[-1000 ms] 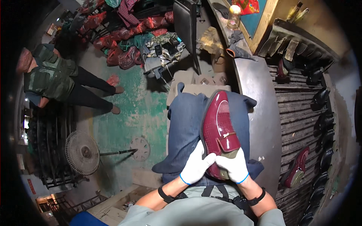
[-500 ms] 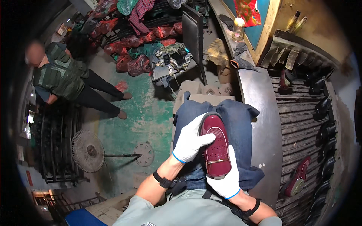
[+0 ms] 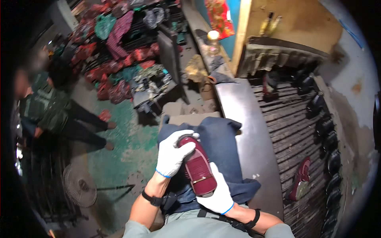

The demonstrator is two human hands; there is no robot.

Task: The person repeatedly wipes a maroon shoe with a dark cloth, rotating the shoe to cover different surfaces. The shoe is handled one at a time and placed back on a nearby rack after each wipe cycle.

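Note:
Over my lap, on dark blue cloth (image 3: 222, 139), I hold a glossy dark red shoe (image 3: 198, 168) with a perforated upper and a metal bar across it. My left hand (image 3: 170, 152), in a white glove, is wrapped round one end, its thumb on the upper. At the other end my right hand (image 3: 218, 194), also gloved, grips the shoe from the right side and below; some of its fingers are hidden. A second dark red shoe (image 3: 302, 178) lies on the slatted rack to my right.
A bare metal ledge (image 3: 248, 131) runs between my lap and the slatted rack (image 3: 274, 139), where several black shoes (image 3: 331, 144) line the far side. To the left are a standing fan (image 3: 81, 184) and a person (image 3: 51, 107). A cloth-covered chair (image 3: 154, 91) stands ahead.
The view has swung to the right, so the surroundings appear shifted left. My left hand has moved further round the end of the shoe; both hands still hold it.

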